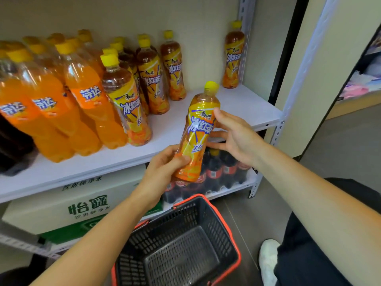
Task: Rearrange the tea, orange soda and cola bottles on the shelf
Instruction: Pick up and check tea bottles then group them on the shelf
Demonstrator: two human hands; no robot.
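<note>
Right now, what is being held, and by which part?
A tea bottle, in both hands: the left hand grips its lower body near the base, the right hand pinches its labelled middle.

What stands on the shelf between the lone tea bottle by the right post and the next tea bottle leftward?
Nothing; the head view shows bare white shelf board between the lone yellow-capped tea bottle and its neighbour.

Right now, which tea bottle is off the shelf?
The tea bottle gripped by the left hand at its base and the right hand at mid-label, tilted before the shelf; the other tea bottles stand on it.
</note>
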